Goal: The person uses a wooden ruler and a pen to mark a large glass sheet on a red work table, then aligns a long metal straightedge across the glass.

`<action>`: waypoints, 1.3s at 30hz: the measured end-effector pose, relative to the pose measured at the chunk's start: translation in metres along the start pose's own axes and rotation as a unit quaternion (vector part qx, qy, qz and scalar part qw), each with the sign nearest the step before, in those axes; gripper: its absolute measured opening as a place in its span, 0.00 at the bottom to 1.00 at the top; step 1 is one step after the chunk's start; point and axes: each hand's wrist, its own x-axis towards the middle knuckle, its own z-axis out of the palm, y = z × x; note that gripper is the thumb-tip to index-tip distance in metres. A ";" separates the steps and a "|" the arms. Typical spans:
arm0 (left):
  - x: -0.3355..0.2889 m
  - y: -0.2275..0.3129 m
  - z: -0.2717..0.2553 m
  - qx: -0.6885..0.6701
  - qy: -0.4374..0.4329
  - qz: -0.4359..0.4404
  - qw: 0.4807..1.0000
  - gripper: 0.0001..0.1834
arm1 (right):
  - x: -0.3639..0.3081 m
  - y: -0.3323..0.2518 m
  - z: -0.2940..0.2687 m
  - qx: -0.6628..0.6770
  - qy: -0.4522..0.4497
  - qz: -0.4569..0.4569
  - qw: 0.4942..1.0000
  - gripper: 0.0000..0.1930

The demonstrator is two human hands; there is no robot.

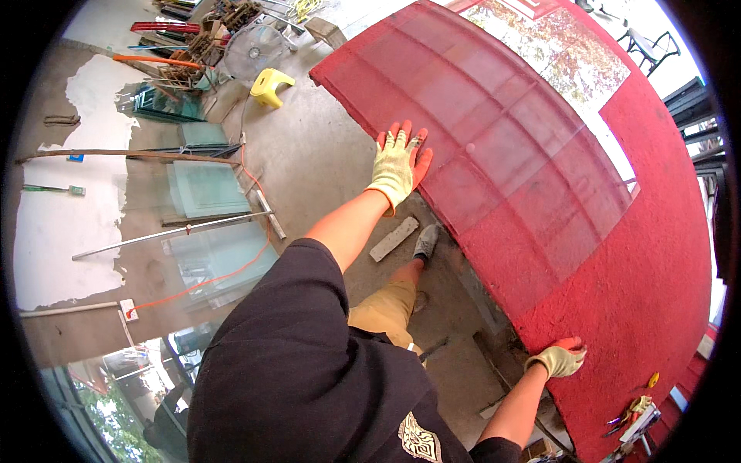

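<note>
A large clear glass sheet point(494, 139) lies on a red, rough-covered table point(641, 270), reflecting a grid of lines and, toward its far end, trees. My left hand point(397, 166), in a pale yellow glove with orange-red fingers, is stretched out at the near-left edge of the glass. Its fingers are spread and hold nothing; whether they press on the glass cannot be made out. Farther right, my right hand point(557, 359), gloved alike, rests on the red surface near the table's edge, beyond the glass. Its fingers are loosely bent, with nothing visible in them.
Pliers and other small tools point(637, 417) lie at the table's right end, near a small yellow item point(654, 380). A yellow stool point(271, 87) and a fan point(255, 52) stand far left. Glass panes point(204, 189) lean by the left wall; a block point(394, 238) lies near my foot.
</note>
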 end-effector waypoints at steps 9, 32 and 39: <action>0.003 0.009 -0.002 0.013 -0.034 -0.009 0.999 0.30 | 0.013 -0.013 -0.002 -0.028 -0.035 0.071 0.996 0.24; 0.058 0.087 0.059 0.043 0.074 0.001 0.996 0.28 | 0.017 -0.017 0.004 -0.027 -0.057 0.102 0.993 0.27; 0.057 0.091 0.053 0.030 0.048 -0.018 0.998 0.30 | 0.014 -0.016 0.009 -0.016 -0.025 0.105 0.994 0.25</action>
